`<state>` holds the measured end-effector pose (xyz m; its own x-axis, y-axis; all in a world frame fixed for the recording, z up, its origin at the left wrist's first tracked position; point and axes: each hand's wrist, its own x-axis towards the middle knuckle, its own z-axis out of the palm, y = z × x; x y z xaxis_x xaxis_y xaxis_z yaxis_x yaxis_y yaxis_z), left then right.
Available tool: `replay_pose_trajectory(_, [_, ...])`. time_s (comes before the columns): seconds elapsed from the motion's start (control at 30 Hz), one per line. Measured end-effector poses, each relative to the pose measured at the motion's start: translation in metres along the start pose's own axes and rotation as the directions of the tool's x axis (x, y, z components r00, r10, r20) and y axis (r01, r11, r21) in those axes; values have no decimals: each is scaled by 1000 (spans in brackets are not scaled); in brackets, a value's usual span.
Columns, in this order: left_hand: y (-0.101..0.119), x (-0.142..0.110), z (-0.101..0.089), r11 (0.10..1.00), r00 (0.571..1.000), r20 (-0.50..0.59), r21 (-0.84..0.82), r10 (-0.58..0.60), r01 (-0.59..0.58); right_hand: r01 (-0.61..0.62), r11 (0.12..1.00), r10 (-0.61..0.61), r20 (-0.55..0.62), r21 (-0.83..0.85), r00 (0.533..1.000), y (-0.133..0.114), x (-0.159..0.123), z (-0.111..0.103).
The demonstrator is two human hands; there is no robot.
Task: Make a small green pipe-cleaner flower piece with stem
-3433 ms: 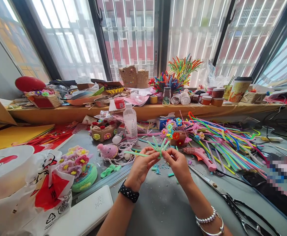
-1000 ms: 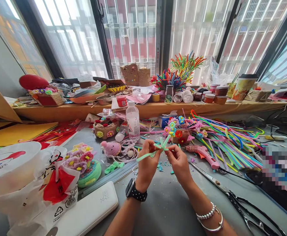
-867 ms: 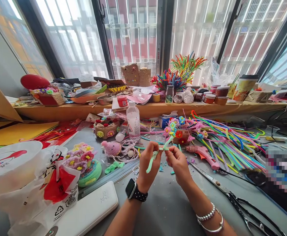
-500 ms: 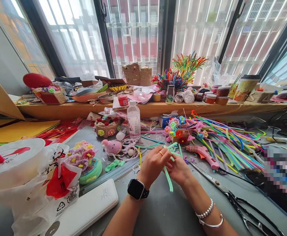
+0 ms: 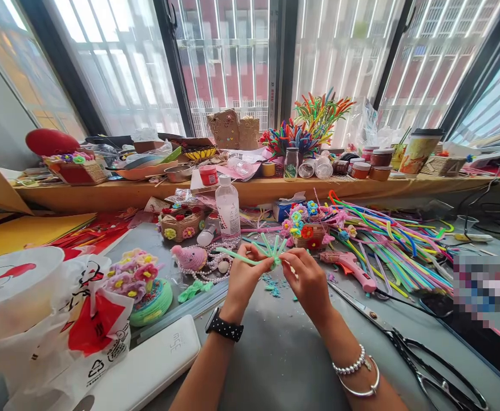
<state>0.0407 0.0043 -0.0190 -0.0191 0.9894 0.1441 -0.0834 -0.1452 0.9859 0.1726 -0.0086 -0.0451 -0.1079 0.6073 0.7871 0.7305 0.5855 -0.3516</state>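
A bunch of light green pipe cleaners (image 5: 271, 246) is held over the grey table, its stems fanned out away from me. My left hand (image 5: 246, 271) pinches it from the left, with one stem sticking out leftward past the fingers. On the other side, my right hand (image 5: 305, 277) has its fingertips closed at the point where the stems meet. Small blue-green fuzz scraps (image 5: 272, 286) lie on the table just below. A pink crocheted toy (image 5: 190, 258) with a string of beads lies left of my hands, and a pink glue gun (image 5: 353, 268) rests to the right.
Large scissors (image 5: 374, 315) lie open-handled at right, beside a dark tablet-like slab (image 5: 468, 325). Loose coloured pipe cleaners (image 5: 404, 257) spread behind the glue gun. A clear bottle (image 5: 228, 211) stands behind my left hand. A white power bank (image 5: 160, 359) and a bagged cup (image 5: 19, 285) are at left.
My hands have moved apart and turned, so the green stems that crossed and hung down now fan out away from me between my fingertips. The view has shifted slightly.
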Motion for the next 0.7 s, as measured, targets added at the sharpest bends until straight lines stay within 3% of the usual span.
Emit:
replay_pose_trajectory(0.23, [-2,-1,1,1000,1000,10,-23,-9,9,55,995,-49,72,-85,996,-2,2,-4])
replay_pose_trajectory(0.43, [-1,-2,1,988,992,5,97,123,-123,29,997,-24,58,-75,998,-3,2,-3])
replay_pose_trajectory(0.6, [2,-6,6,943,966,27,211,258,-258,-203,960,203,23,192,979,-9,0,3])
replay_pose_trajectory(0.7, [2,-9,8,869,932,45,348,359,-352,-422,809,414,114,409,903,-12,0,6])
